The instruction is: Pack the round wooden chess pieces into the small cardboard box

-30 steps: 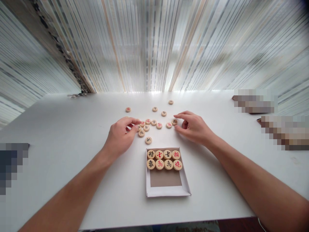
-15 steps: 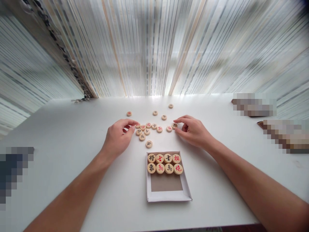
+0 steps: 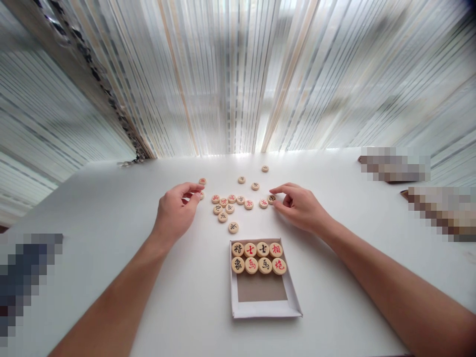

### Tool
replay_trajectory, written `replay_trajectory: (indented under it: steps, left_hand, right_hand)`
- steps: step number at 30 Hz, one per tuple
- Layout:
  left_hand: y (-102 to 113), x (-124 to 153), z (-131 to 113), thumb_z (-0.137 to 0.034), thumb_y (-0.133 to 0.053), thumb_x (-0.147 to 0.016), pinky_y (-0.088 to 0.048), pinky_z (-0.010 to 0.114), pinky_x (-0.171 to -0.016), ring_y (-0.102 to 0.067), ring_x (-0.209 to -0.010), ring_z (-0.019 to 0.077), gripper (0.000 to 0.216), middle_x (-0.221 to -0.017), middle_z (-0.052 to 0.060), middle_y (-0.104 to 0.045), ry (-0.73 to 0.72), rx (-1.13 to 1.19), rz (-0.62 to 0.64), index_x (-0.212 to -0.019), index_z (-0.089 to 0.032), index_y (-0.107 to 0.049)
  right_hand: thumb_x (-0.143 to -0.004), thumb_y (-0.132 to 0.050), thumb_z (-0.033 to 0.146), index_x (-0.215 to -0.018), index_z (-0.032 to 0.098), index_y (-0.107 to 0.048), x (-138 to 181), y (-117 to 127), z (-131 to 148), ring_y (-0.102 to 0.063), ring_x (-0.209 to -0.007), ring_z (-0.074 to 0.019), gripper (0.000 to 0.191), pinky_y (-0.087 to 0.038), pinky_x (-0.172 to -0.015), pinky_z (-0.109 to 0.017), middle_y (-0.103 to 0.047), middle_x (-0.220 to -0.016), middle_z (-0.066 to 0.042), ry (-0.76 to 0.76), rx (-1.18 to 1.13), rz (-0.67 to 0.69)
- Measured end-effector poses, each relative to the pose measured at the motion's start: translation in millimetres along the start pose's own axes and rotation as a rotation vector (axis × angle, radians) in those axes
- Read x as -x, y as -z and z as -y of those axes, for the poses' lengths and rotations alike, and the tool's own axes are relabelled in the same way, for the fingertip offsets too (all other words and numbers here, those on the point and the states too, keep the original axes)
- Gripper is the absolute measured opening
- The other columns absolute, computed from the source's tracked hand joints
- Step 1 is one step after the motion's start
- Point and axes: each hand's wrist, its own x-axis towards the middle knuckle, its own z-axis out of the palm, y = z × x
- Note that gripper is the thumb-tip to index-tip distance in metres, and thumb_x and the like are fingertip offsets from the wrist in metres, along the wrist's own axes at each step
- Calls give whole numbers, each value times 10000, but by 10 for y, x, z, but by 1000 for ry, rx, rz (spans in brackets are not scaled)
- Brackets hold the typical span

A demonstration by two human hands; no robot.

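Round wooden chess pieces [image 3: 229, 208] with red or black characters lie scattered in the middle of a white table [image 3: 104, 218]. My left hand [image 3: 174, 212] is curled at the left end of the cluster, thumb and forefinger pinched on a piece at its tips. To the right of the cluster my right hand [image 3: 302, 208] has its thumb and forefinger closed around a piece [image 3: 271, 199] that lies on the table. Nearer me lies a shallow white cardboard box [image 3: 266, 310] with a brown floor. Several pieces fill two rows at its far end.
Striped sheer curtains hang behind the table's far edge. Blurred-out objects sit at the right edge [image 3: 394, 163] and at the near left [image 3: 26, 267]. Single pieces lie further back [image 3: 265, 168], and one is just beyond my left fingertips [image 3: 202, 181].
My left hand has drawn leftward away from the cluster, a piece at its fingertips. My right hand has stayed by the same piece. The view has tilted, so everything sits lower in the picture.
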Motion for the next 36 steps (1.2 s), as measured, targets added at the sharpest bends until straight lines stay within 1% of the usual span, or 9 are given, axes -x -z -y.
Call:
replay_trajectory:
  steps: [3,6,10,14,18,22,28,32,36]
  left_hand:
    - [5,-14,27,-364,-638,-886,-556,363,-786,-756,-854,250,320,-1042,86,-850,-11,-10,-11,-1087,-200,-826]
    - [51,-54,63,-338,-636,-885,-554,361,-790,-744,-854,244,309,-1077,84,-848,-22,-37,-47,-1086,-207,-831]
    - [139,-113,105,-307,-612,-902,-558,364,-861,-747,-919,245,315,-1137,90,-842,-41,-79,-107,-1107,-206,-828]
    - [170,-135,124,-265,-599,-903,-558,374,-899,-747,-924,244,324,-1147,100,-839,-41,-113,-113,-1127,-193,-822]
    - [133,-107,98,-270,-611,-903,-563,365,-858,-738,-873,235,298,-1121,91,-843,-40,-128,-86,-1104,-206,-823]
    - [61,-24,15,-299,-628,-916,-567,353,-810,-726,-802,222,274,-1031,79,-848,-60,-123,-20,-1083,-205,-824]
    - [-38,99,-68,-283,-641,-910,-561,342,-791,-718,-807,218,226,-1004,60,-847,-121,-141,102,-1009,-226,-835]
    - [-48,97,-54,-260,-633,-903,-553,356,-802,-724,-824,227,220,-1004,63,-843,-130,-167,131,-993,-225,-831]
    - [-44,97,-51,-272,-636,-914,-555,358,-795,-731,-840,232,213,-1013,59,-842,-130,-180,160,-995,-233,-830]
  right_hand:
    - [-906,-639,303,-1133,164,-800,2,-1,1,-593,-580,-166,311,-464,-623,-349,-726,-975,-82,3,2,0]
    - [-907,-639,319,-1134,161,-802,2,4,6,-584,-574,-166,321,-460,-624,-350,-723,-957,-82,7,2,0]
    - [-908,-648,338,-1124,160,-804,5,7,12,-577,-578,-174,321,-461,-630,-355,-719,-926,-81,11,-1,-2]
    - [-917,-652,354,-1118,163,-803,11,5,17,-572,-571,-172,316,-464,-628,-358,-720,-934,-83,11,-3,-2]
    - [-919,-658,353,-1101,180,-800,10,7,20,-578,-567,-174,288,-466,-619,-355,-727,-931,-82,10,-2,-2]
    - [-919,-658,353,-1113,178,-799,9,9,19,-584,-576,-179,297,-464,-622,-356,-727,-938,-85,12,2,-3]
    - [-920,-645,359,-1111,170,-799,14,10,27,-575,-566,-175,310,-461,-619,-359,-721,-931,-84,12,2,-5]
    - [-917,-650,362,-1095,174,-799,12,12,33,-569,-557,-170,299,-461,-613,-356,-721,-926,-83,17,-1,-6]
    - [-916,-660,356,-1093,184,-797,13,14,33,-575,-561,-171,282,-459,-611,-351,-723,-924,-81,23,-1,-9]
